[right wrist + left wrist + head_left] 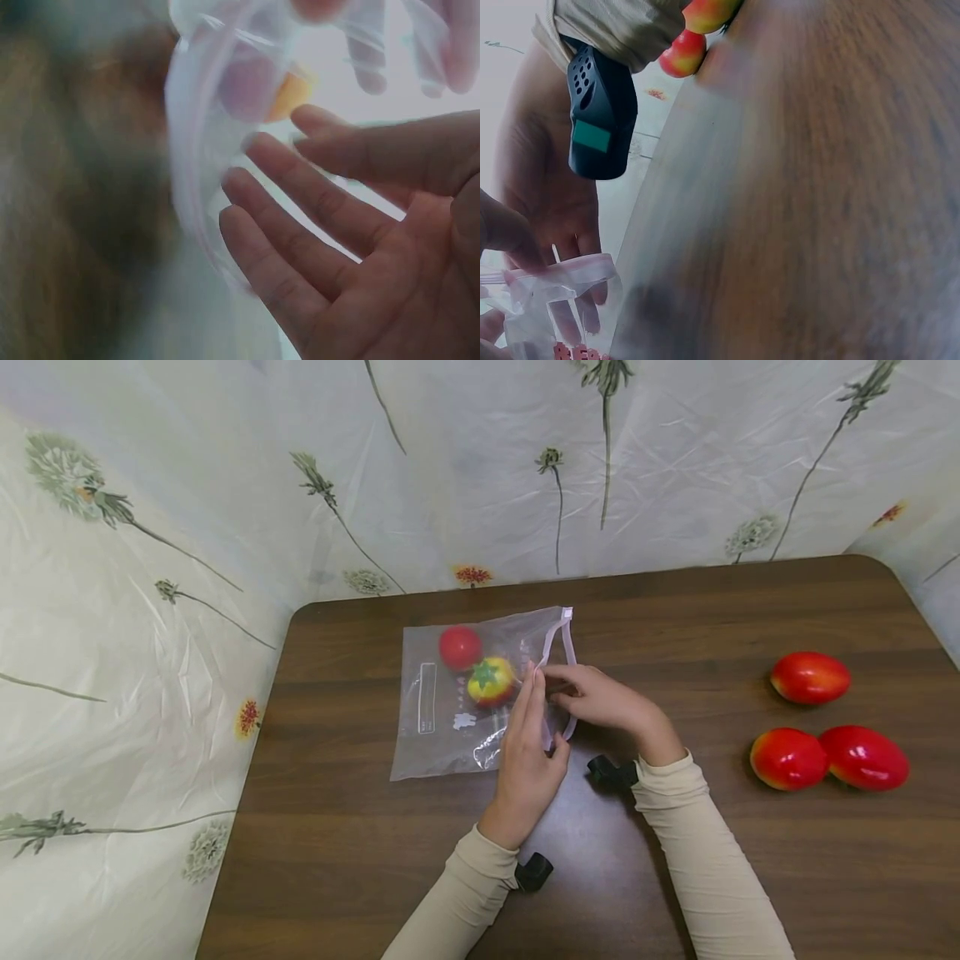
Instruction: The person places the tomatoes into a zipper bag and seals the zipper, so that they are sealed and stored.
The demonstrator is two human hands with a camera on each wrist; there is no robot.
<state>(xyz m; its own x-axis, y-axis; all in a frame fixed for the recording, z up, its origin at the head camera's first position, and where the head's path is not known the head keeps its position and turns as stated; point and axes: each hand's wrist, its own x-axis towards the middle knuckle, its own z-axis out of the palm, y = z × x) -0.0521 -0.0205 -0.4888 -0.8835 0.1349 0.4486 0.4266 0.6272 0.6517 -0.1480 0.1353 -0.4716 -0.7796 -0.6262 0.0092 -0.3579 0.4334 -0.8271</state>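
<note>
Head view: the bag (438, 756) lies left of the right hand (611, 703), mouth facing it and running near-to-far, two fruits (491, 682) inside. Both grips look loose: left hand (527, 764) straight-fingered against the mouth, thumb apart; right fingers extended, nearer the loose fruits (810, 677) rightward.

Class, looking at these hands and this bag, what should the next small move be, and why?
Probably spread the mouth of the bag a little wider: the left hand and right hand are both at its partly open mouth, two fruits are inside, and three red fruits lie outside, so a wider gap might help if more should go in.
</note>
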